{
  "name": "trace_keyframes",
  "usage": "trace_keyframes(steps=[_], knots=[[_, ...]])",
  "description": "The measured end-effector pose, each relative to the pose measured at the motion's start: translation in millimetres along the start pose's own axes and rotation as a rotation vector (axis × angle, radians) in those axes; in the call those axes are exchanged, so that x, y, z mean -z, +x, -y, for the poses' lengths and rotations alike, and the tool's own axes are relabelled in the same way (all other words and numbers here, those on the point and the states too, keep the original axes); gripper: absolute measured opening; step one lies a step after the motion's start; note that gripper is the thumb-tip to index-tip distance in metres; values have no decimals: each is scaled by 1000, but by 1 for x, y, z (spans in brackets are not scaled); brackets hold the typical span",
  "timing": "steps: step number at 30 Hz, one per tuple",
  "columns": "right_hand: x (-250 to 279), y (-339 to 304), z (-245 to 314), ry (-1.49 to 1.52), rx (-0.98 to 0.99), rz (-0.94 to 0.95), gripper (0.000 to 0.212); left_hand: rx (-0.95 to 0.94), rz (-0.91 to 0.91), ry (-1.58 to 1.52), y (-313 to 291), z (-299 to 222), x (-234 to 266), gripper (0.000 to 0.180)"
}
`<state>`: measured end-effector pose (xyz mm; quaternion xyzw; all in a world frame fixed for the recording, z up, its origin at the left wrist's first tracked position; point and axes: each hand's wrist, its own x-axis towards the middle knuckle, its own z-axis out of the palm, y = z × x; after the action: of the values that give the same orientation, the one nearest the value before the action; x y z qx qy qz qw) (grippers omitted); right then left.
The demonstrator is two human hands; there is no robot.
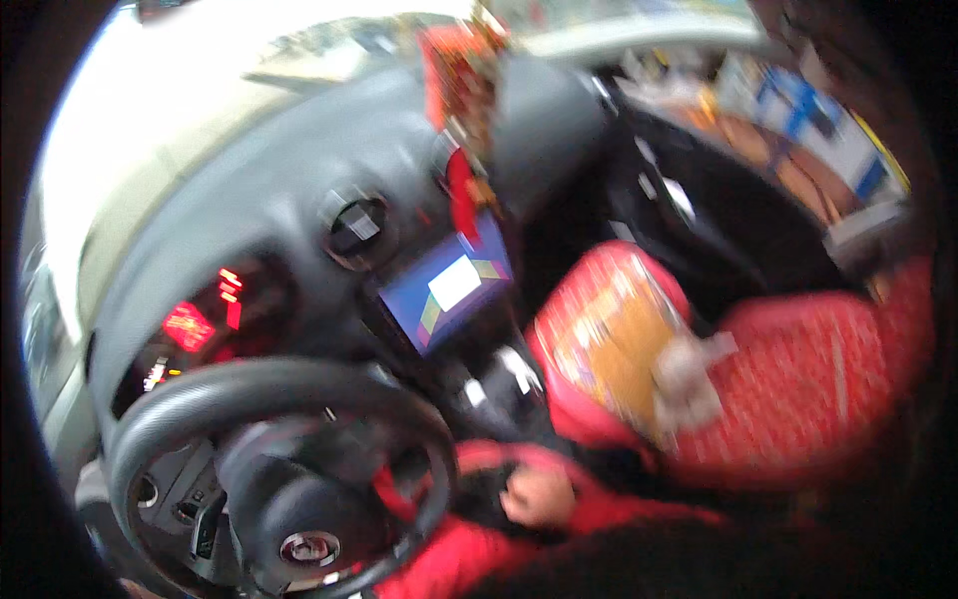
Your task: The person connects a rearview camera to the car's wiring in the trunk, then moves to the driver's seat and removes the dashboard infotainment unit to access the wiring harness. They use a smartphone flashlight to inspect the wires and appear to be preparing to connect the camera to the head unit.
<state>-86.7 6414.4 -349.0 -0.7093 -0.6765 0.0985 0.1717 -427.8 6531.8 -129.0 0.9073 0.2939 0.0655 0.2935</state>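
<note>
My right hand (539, 496) is curled into a rounded, closed shape low in the middle, between the red seat covers and just right of the steering wheel (274, 369). Motion blur hides what, if anything, is inside its fingers. A dark sleeve (624, 559) runs from it toward the lower right. My left hand does not show. The black wheel fills the lower left, with no hand visible on its rim. Beyond my right hand, a yellow-brown package (614, 344) and a crumpled whitish item (687, 384) lie on the red passenger seat (798, 389).
A lit screen (449, 285) sits mid-dashboard (289, 200), beside a round air vent (359, 228). Red lights glow in the instrument cluster (190, 324). A red ornament (461, 80) hangs before the windscreen. The dark passenger door (699, 190) is at the right; a steering-column stalk (207, 529) shows through the wheel.
</note>
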Motion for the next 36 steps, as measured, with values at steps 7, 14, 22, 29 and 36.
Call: trace_keyframes(steps=[7, 14, 22, 29, 36], knots=[[-5, -3, -1, 136, -40, 216, 31, 81, 14, 114, 14, -14, 4, 57], [8, -23, -5, 468, -105, -90, 27, 47, -107, 242, -33, -82, 40, 56], [80, 112, -58, 621, -67, -612, 30, -39, -274, 438, -71, -184, 174, 56], [44, 139, -88, 552, -327, -353, 45, 70, -877, 230, -100, -204, 49, 51], [31, 142, -93, 527, -378, -467, 51, 289, -711, -33, -133, -168, -32, 32]])
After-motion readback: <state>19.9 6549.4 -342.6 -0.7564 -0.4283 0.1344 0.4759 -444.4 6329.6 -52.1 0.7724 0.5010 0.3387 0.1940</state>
